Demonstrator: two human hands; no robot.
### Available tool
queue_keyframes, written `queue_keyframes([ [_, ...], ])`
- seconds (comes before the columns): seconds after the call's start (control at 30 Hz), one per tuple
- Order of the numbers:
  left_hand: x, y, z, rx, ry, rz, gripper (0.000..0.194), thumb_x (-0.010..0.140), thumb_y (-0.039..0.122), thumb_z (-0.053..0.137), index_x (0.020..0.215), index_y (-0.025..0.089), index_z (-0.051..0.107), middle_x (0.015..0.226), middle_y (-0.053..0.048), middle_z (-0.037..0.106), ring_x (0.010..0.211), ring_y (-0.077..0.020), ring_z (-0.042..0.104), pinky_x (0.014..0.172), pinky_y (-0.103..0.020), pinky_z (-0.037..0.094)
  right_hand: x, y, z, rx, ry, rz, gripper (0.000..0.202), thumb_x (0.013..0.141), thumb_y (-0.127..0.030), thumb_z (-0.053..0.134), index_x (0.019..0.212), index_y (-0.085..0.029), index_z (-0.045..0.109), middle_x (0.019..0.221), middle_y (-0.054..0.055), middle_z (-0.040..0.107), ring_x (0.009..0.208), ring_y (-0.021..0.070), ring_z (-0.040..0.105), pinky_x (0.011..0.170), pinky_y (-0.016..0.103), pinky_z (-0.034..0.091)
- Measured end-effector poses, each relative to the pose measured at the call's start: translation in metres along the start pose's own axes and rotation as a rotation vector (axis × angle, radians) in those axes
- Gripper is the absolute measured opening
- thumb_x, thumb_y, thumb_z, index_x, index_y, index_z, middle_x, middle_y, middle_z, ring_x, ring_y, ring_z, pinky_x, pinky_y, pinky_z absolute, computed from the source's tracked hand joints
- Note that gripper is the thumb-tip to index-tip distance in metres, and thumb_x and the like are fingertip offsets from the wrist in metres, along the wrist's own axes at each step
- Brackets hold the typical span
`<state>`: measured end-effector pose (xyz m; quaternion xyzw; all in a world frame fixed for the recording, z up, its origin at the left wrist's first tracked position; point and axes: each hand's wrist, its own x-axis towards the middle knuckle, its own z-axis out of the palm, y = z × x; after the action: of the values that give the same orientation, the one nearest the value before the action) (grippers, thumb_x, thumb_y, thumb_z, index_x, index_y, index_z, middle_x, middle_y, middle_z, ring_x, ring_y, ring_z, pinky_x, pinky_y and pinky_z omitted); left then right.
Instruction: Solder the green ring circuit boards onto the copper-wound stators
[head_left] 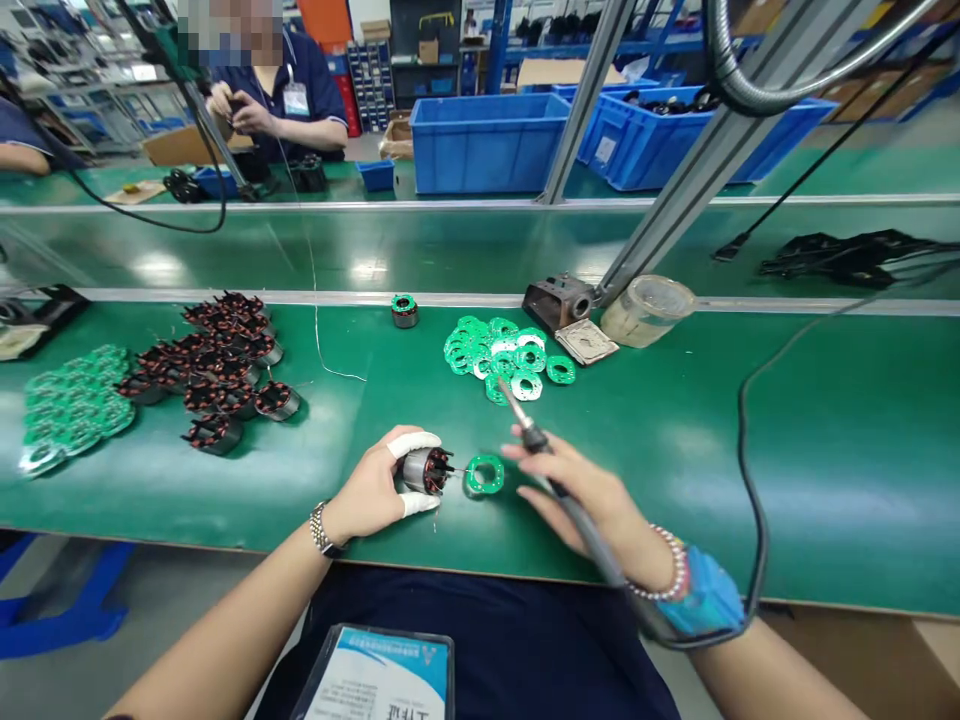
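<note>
My left hand (382,485), with white finger covers on thumb and a finger, grips a motor stator (426,470) lying on its side, its copper windings facing right. Just right of it, a green ring-shaped circuit board (484,475) sits close to the stator's wire ends. In my right hand (581,490) is a soldering iron (534,435), its tip pointing up and left toward a loose pile of green ring boards (499,350). A stator with a green board on top (404,311) stands upright beyond my left hand.
Several bare stators (217,365) are grouped at the left, beside stacked green boards (75,405). A soldering iron stand (559,300), a sponge (587,342) and a cloudy plastic jar (649,310) stand behind the pile. The iron's cable (742,450) loops at right. A co-worker (277,110) sits opposite.
</note>
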<state>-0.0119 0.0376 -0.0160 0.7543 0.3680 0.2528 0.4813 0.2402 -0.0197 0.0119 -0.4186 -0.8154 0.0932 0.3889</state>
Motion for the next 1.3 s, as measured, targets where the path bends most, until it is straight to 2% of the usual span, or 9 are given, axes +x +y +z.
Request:
queue_keyframes([
  [0.13, -0.001, 0.004, 0.002, -0.004, -0.017, 0.023, 0.047, 0.061, 0.024, 0.073, 0.103, 0.019, 0.052, 0.11, -0.009, 0.051, 0.092, -0.0201, 0.057, 0.082, -0.034, 0.048, -0.003, -0.019, 0.028, 0.022, 0.056, 0.001, 0.017, 0.081, -0.012, 0.054, 0.096, -0.021, 0.054, 0.08, 0.004, 0.066, 0.08, 0.0173, 0.064, 0.069, 0.028, 0.055],
  [0.3, -0.004, 0.014, 0.013, 0.232, -0.011, -0.002, 0.05, 0.06, 0.027, 0.074, 0.105, 0.021, 0.052, 0.113, -0.009, 0.057, 0.11, -0.0261, 0.052, 0.097, -0.045, 0.038, -0.001, -0.035, 0.038, 0.289, 0.251, 0.543, 0.01, 0.081, -0.019, 0.054, 0.091, -0.022, 0.054, 0.072, -0.001, 0.061, 0.051, 0.0095, 0.058, 0.048, 0.021, 0.052],
  [0.4, -0.006, 0.017, 0.019, 0.381, 0.012, -0.025, 0.051, 0.06, 0.028, 0.074, 0.106, 0.021, 0.052, 0.118, -0.01, 0.057, 0.12, -0.0269, 0.044, 0.105, -0.05, 0.025, 0.002, -0.043, 0.039, 0.624, 0.297, 0.694, 0.017, 0.081, -0.025, 0.055, 0.097, -0.024, 0.05, 0.084, 0.001, 0.061, 0.052, 0.0089, 0.057, 0.044, 0.021, 0.052],
  [0.5, -0.007, 0.017, 0.022, 0.418, 0.009, -0.025, 0.052, 0.063, 0.03, 0.072, 0.109, 0.022, 0.051, 0.117, -0.008, 0.058, 0.121, -0.0255, 0.044, 0.106, -0.05, 0.024, 0.003, -0.043, 0.036, 0.756, 0.239, 0.655, 0.031, 0.074, -0.025, 0.064, 0.1, -0.024, 0.048, 0.095, 0.004, 0.061, 0.064, 0.0113, 0.061, 0.055, 0.024, 0.055],
  [0.7, -0.008, 0.017, 0.025, 0.446, 0.049, -0.025, 0.057, 0.057, 0.035, 0.076, 0.106, 0.02, 0.051, 0.115, -0.01, 0.058, 0.117, -0.0286, 0.047, 0.104, -0.053, 0.025, -0.001, -0.036, 0.038, 0.602, 0.18, 0.598, 0.031, 0.075, -0.025, 0.063, 0.101, -0.025, 0.046, 0.103, 0.006, 0.06, 0.087, 0.0175, 0.064, 0.08, 0.035, 0.053],
  [0.83, -0.007, 0.019, 0.025, 0.434, 0.053, -0.014, 0.05, 0.061, 0.032, 0.074, 0.104, 0.021, 0.052, 0.111, -0.009, 0.06, 0.11, -0.0273, 0.051, 0.103, -0.052, 0.027, 0.001, -0.032, 0.042, 0.462, 0.197, 0.566, 0.031, 0.078, -0.023, 0.058, 0.105, -0.025, 0.042, 0.097, 0.005, 0.061, 0.082, 0.0172, 0.064, 0.073, 0.032, 0.054],
  [0.97, -0.006, 0.021, 0.024, 0.404, 0.03, -0.025, 0.051, 0.062, 0.031, 0.073, 0.106, 0.02, 0.051, 0.112, -0.009, 0.059, 0.109, -0.0256, 0.053, 0.104, -0.05, 0.027, 0.004, -0.03, 0.041, 0.194, 0.095, 0.462, 0.034, 0.078, -0.018, 0.058, 0.108, -0.023, 0.043, 0.094, 0.005, 0.061, 0.075, 0.0166, 0.063, 0.071, 0.031, 0.053],
  [1.1, -0.007, 0.02, 0.024, 0.368, 0.047, -0.078, 0.056, 0.059, 0.031, 0.075, 0.108, 0.018, 0.049, 0.111, -0.009, 0.061, 0.112, -0.0262, 0.051, 0.104, -0.051, 0.026, 0.009, -0.029, 0.04, 0.289, 0.074, 0.341, 0.046, 0.075, -0.024, 0.065, 0.113, -0.022, 0.039, 0.102, 0.007, 0.06, 0.089, 0.018, 0.063, 0.08, 0.031, 0.052],
  [1.3, -0.007, 0.017, 0.022, 0.349, 0.01, -0.038, 0.049, 0.064, 0.033, 0.07, 0.108, 0.02, 0.052, 0.12, -0.011, 0.056, 0.12, -0.0256, 0.044, 0.106, -0.052, 0.021, 0.023, -0.026, 0.042, 0.341, -0.103, 0.252, 0.041, 0.067, -0.028, 0.073, 0.099, -0.022, 0.048, 0.093, 0.003, 0.061, 0.086, 0.0175, 0.062, 0.077, 0.029, 0.051],
])
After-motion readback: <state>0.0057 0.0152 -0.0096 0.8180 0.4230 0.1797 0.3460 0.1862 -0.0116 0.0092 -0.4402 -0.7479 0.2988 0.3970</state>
